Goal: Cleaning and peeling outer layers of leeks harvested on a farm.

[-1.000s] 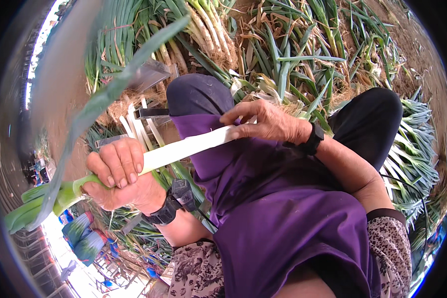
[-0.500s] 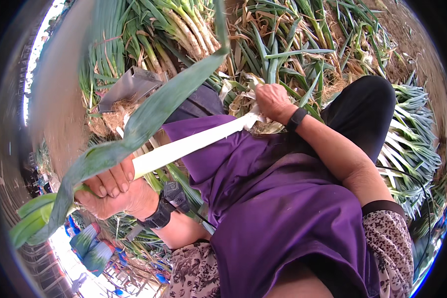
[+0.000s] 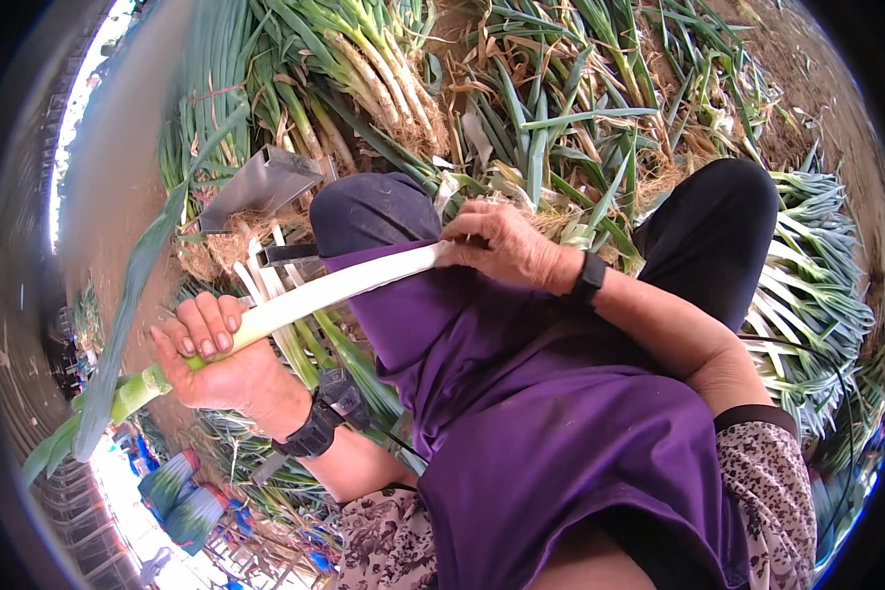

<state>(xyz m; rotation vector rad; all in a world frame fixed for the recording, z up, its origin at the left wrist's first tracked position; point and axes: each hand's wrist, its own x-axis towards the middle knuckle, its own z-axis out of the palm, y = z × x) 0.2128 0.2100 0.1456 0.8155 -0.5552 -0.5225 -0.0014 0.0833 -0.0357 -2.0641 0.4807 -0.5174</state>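
Slanting across my lap is a long leek (image 3: 339,285), its smooth white shaft turning green toward the left. My left hand (image 3: 241,379) is closed round the shaft where it becomes green, and the leaves trail out beyond the fist, one bending upward. At the white end, my right hand (image 3: 511,251) pinches the tip over my knee; the fingers cover that end. Under the shaft, several trimmed leeks (image 3: 300,344) lie beside my left knee.
Unpeeled leeks with roots (image 3: 393,88) are heaped ahead, beside loose leaves and husks (image 3: 551,128). A bent metal sheet piece (image 3: 265,182) stands left of my knee. At the right lies a pile of white-shafted leeks (image 3: 806,285). Bundled leeks (image 3: 187,501) sit at lower left.
My right hand has moved left from the loose husks to the leek's white end, and the ragged skin there no longer shows. The big leaf across the shaft has swung left.
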